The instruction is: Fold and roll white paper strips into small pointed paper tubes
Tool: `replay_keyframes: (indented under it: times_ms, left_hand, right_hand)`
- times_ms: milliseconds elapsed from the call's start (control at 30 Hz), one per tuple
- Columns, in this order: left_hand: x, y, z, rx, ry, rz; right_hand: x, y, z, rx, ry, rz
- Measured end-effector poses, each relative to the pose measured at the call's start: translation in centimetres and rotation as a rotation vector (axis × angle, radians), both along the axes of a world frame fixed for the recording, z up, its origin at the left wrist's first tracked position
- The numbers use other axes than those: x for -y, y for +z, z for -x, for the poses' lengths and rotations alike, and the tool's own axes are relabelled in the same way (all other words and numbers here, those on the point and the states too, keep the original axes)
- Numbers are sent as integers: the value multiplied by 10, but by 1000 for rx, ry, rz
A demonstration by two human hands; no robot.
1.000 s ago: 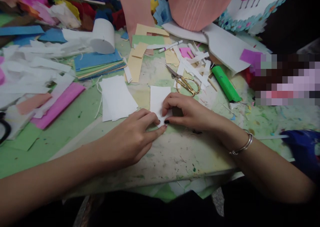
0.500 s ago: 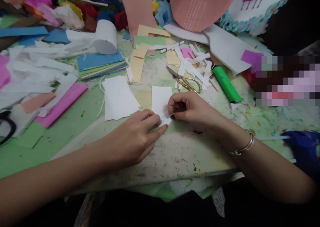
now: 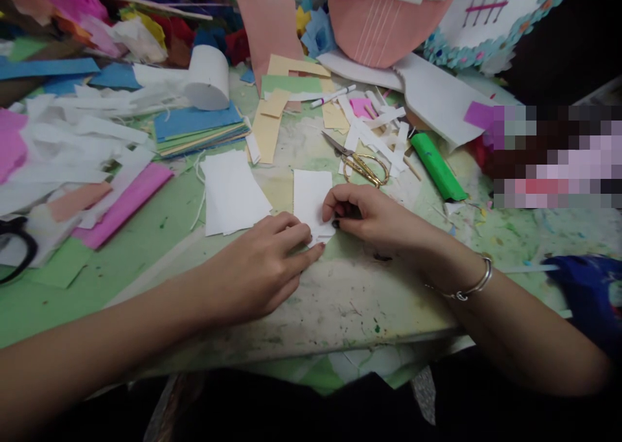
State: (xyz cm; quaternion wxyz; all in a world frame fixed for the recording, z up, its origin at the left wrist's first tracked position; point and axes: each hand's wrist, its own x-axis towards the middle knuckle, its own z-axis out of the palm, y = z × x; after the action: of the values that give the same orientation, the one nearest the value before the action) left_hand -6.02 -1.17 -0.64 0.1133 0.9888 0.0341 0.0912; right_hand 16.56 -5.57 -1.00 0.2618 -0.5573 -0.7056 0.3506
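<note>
A small rectangular sheet of thin white paper (image 3: 311, 192) lies flat at the centre of the frame, its long axis running almost straight away from me, its near end at my fingertips. My left hand (image 3: 267, 270) comes in from the lower left, index fingertip and thumb tip resting on that near end, slightly apart, with a strip of white showing between them. My right hand (image 3: 381, 218), a silver bangle (image 3: 473, 286) at its wrist, is at the sheet's right edge with fingers curled and the thumb close to the index finger; I cannot tell whether they pinch any paper. Neither hand is clearly nearer: both meet by the near end (the far end lies uncovered, pointing up the frame).

Beneath is a pale green worktop (image 3: 311, 312), stained and flecked with scraps, its front edge crossing the lower part of the frame. Just left of the sheet sits an uneven stack of white paper pieces (image 3: 233, 192). Gold-handled scissors (image 3: 362, 164) lie beyond my right hand, close to the sheet's upper right, and a bright green rolled paper bundle (image 3: 437, 166) rests farther right. On the near side, between my wrists, there is some bare surface.
</note>
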Motion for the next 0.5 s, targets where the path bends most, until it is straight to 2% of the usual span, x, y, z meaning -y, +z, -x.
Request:
replay_keyframes:
  times_ms: [167, 333, 500]
  left_hand:
    - [-1, -1, 0, 22, -19, -28]
    - [-2, -2, 0, 27, -21, -35]
    - [-2, -2, 0, 44, -29, -28]
  right_hand:
    - [3, 8, -2, -72, 49, 39]
    - [4, 7, 0, 168, 110, -113]
    - [3, 7, -3, 189, 196, -123]
